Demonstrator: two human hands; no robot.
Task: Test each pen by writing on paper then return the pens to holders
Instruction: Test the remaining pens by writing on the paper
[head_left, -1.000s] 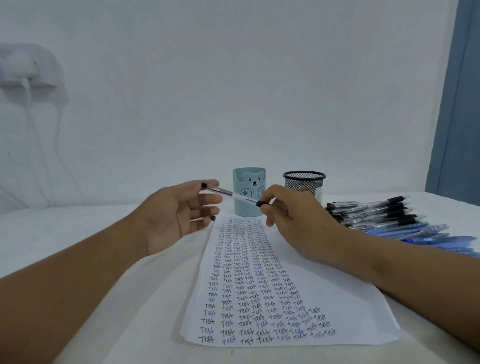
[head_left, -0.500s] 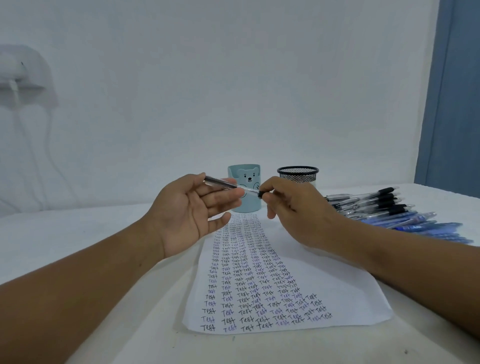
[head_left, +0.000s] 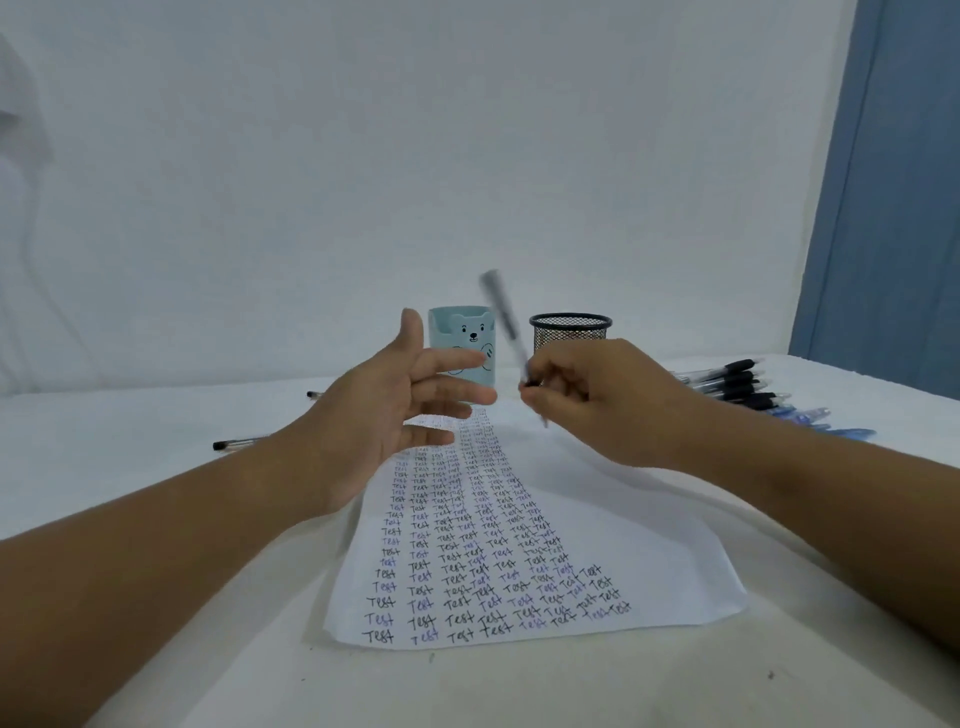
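Pen (head_left: 506, 319) pinched in right hand (head_left: 597, 400), left hand (head_left: 384, 410) spread

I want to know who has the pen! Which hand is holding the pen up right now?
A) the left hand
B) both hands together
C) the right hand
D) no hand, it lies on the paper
C: the right hand pinches the pen near its lower end, tilted up in front of the holders, while the left hand is spread open and holds nothing.
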